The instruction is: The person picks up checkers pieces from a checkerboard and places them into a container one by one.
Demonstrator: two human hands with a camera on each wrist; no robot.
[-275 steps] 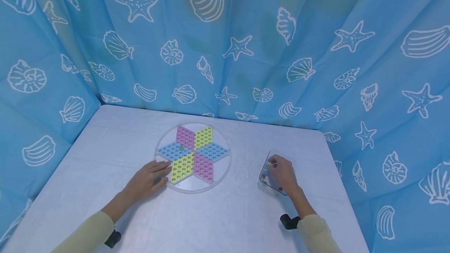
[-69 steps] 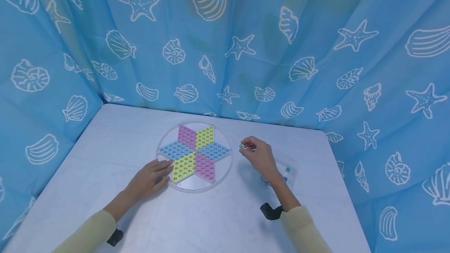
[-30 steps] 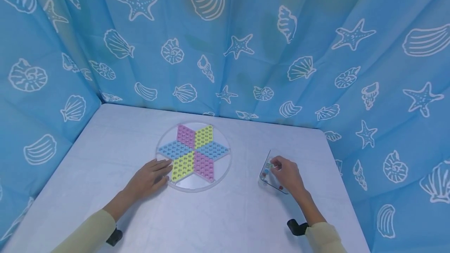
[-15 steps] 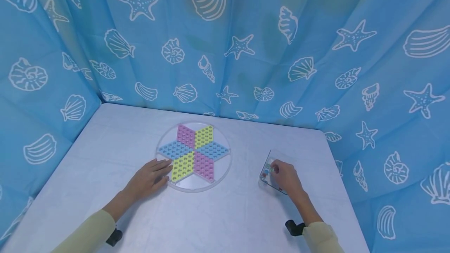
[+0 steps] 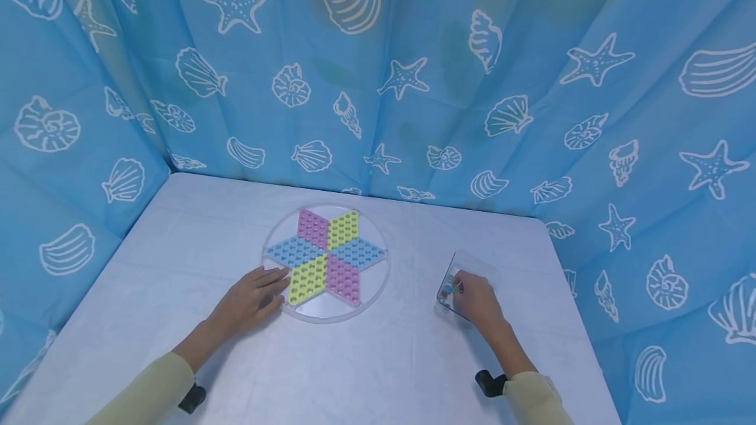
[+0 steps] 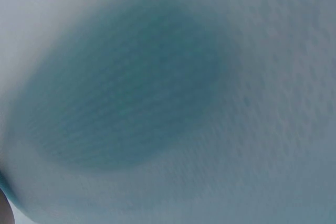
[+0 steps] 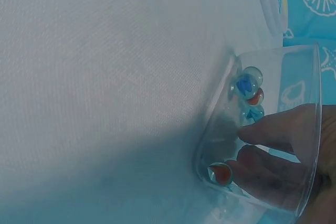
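1. A blue curtain with white shells and starfish hangs all around the back and sides.
2. A white table stands in front of the curtain. Everything else sits on it.
3. A round clear game board lies in the middle of the table. It has a star of pink, yellow and blue parts, full of little holes.
4. The left hand lies flat on the table at the near left edge of the board. Its fingers are straight and close together, and the tips touch the board's rim. It holds nothing. The left wrist view shows only a blurry shadow on the table.
5. The right hand is over to the right, well apart from the board. It reaches down into a small clear box. Its fingers are bent inside the box, right by the marbles. I cannot tell if they pinch one.
6. The clear box sits on the table near the right edge.
7. The marbles lie inside the box. Some are blue, some red, and one looks clear. One red marble lies near the fingertips.
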